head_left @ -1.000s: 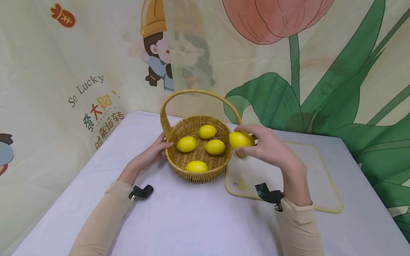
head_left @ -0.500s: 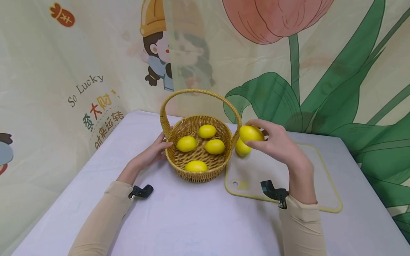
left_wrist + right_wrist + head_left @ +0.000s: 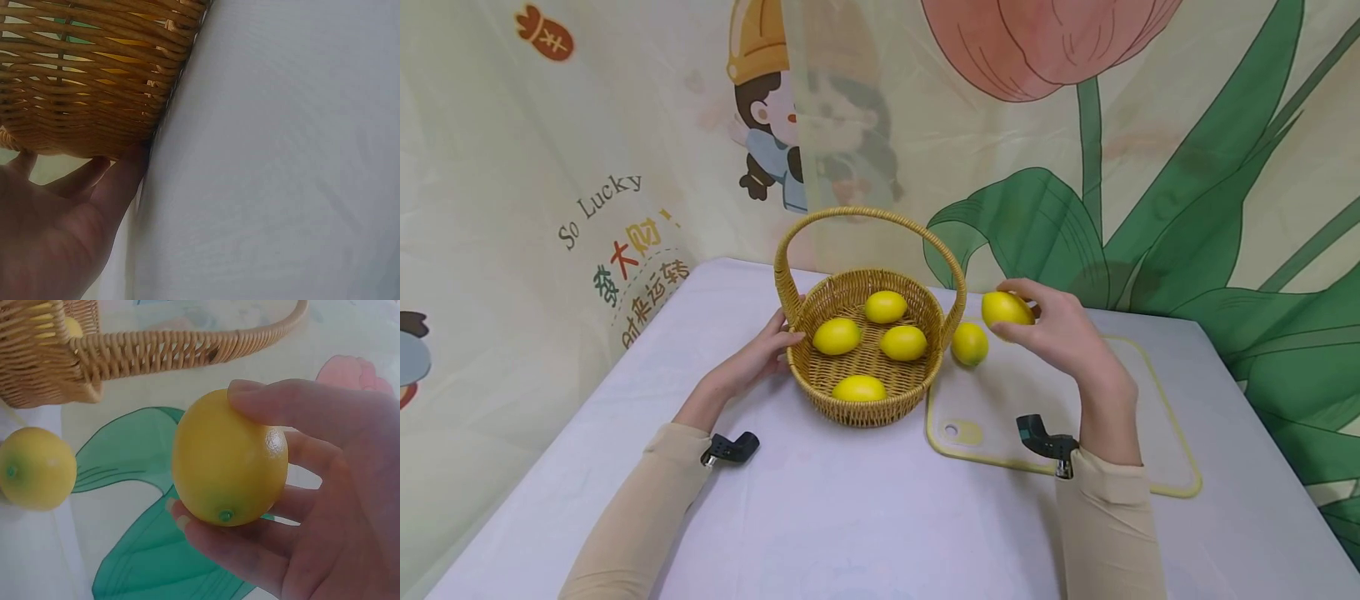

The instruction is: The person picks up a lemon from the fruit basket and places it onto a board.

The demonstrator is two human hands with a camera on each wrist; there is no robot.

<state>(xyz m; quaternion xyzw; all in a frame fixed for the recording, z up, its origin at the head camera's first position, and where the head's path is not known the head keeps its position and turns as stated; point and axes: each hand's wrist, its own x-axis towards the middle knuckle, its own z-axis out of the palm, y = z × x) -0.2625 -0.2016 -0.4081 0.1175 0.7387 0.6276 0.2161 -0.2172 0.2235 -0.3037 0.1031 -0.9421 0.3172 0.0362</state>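
My right hand (image 3: 1060, 333) holds a yellow lemon (image 3: 1006, 309) between thumb and fingers, raised to the right of the wicker basket (image 3: 867, 414). In the right wrist view, the greenish stem end of the held lemon (image 3: 228, 462) shows, thumb on one side and fingers round the other. My left hand (image 3: 760, 350) grips the basket's left side, thumb at the rim near the handle's foot. From the left wrist, several fingers (image 3: 115, 184) press the woven wall (image 3: 87, 81). Inside the basket lie several lemons (image 3: 903, 342).
Another lemon (image 3: 970, 344) sits just right of the basket, on the far left part of a white cutting board (image 3: 1037, 425) with a yellow-green edge. A tall arched handle (image 3: 868, 213) spans the basket. Behind the white-covered table (image 3: 850, 517) hangs a printed curtain (image 3: 1030, 142).
My right hand has carried its lemon rightward and slightly up, away from the basket rim, uncovering the lemon on the board. My left hand and the basket stay put.
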